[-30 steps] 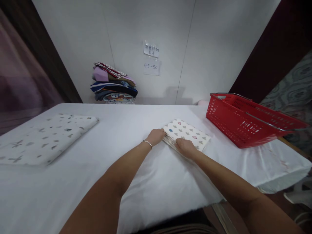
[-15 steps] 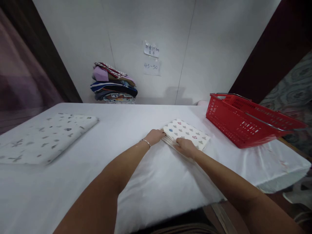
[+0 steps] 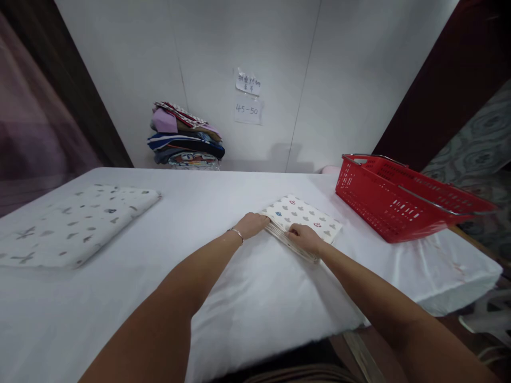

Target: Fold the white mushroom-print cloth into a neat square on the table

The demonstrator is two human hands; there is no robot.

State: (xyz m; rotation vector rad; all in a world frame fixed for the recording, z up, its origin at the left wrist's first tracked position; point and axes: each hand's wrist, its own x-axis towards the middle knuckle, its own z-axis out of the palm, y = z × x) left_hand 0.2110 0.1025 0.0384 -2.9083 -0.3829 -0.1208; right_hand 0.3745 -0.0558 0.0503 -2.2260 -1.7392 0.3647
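A folded cream cloth with grey motifs and a few red and blue ones lies at an angle on the white-covered table. Its near edge shows several stacked layers. At the cloth's left corner, my left hand is closed, with its fingertips gripping the layers; a bracelet circles that wrist. My right hand has its fingers curled and pinching at the near edge, resting partly on the top layer. The undersides of both hands' fingers are hidden.
To the right stands a red plastic basket with metal handles. A larger folded white cloth with a scattered print lies at left. Against the wall is a pile of folded fabrics, near paper signs. The white table cover reaches the front edge.
The right hand's fingers have curled in more, and more of the cloth's layered near edge shows beneath it. My left hand stays at the corner, with only a slight shift.
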